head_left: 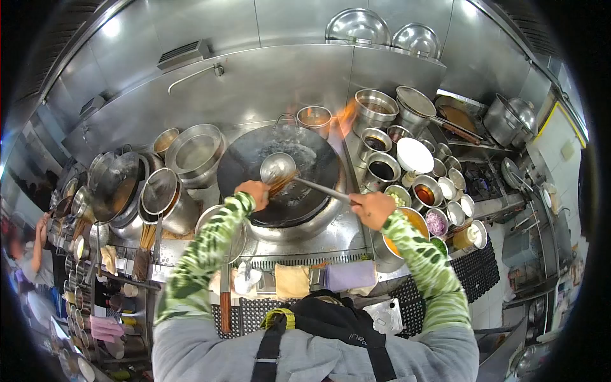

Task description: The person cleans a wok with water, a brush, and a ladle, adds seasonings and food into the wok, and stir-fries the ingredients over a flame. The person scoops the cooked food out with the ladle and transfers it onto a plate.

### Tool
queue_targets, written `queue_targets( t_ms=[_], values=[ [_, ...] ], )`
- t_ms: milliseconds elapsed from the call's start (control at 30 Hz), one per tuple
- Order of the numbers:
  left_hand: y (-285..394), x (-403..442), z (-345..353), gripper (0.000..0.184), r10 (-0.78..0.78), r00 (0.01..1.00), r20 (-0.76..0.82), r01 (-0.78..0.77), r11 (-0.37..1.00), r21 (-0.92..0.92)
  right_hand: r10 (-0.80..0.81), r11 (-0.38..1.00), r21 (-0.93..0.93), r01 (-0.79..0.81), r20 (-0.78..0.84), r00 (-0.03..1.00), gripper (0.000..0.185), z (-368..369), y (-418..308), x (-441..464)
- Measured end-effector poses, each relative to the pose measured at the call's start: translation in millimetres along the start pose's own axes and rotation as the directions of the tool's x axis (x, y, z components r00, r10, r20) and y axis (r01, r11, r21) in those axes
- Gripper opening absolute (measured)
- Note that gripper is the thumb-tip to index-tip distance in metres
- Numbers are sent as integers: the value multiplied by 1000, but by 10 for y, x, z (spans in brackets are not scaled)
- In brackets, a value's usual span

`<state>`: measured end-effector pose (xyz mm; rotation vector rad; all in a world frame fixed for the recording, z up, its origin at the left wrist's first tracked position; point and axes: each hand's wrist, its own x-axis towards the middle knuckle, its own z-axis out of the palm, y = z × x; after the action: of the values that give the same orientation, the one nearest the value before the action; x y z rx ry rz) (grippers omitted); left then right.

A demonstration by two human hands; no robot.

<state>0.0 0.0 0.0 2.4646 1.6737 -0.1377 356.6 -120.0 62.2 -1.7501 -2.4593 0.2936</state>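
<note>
In the head view, your two hands are apart, each closed on a tool above the wok (245, 162), which sits mid-table. Your left hand (256, 193) is clamped round a bamboo brush (281, 184), its bristles beside the bowl of the ladle. Your right hand (377, 209) grips the end of the long handle of that ladle (277, 167), whose bowl is over the wok's middle.

Behind the wok, toward the table's far edge, stands a small metal pot (314, 116), with an orange flame (347, 116) just to its right. Toward the table's right edge you have a dark-sauce pot (382, 170), a white bowl (415, 155) and a tub of chopped pink onion (436, 223). A yellow cloth (292, 281) and a purple cloth (351, 275) lie along the near edge. Your black apron (318, 321) carries pale lettering, too small to read surely.
</note>
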Motion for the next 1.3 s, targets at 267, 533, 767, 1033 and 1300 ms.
queue_targets(
  t_ms=[267, 533, 767, 1033, 1300],
  values=[
    [108, -227, -240, 44, 103, 948, 301, -219, 897, 384, -190, 972, -144, 183, -34, 981, 30, -350, -208, -53],
    [-200, -226, -42, 48, 215, 963, 163, -251, 935, 250, -167, 973, 164, 162, 18, 986, 31, -339, -136, -89],
    [-325, -38, 228, 53, -71, 995, -76, 60, 989, -138, -73, 978, 188, 89, -90, 993, 38, 242, -100, -20],
    [-270, -67, -567, 49, 152, 988, 10, -149, 976, -160, -4, 833, 542, -108, 202, 979, 41, -88, 183, 37],
    [-310, 172, 318, 50, 47, 988, -147, -87, 955, -283, -202, 979, -19, 203, -206, 957, 42, 407, 135, 38]
  ],
)
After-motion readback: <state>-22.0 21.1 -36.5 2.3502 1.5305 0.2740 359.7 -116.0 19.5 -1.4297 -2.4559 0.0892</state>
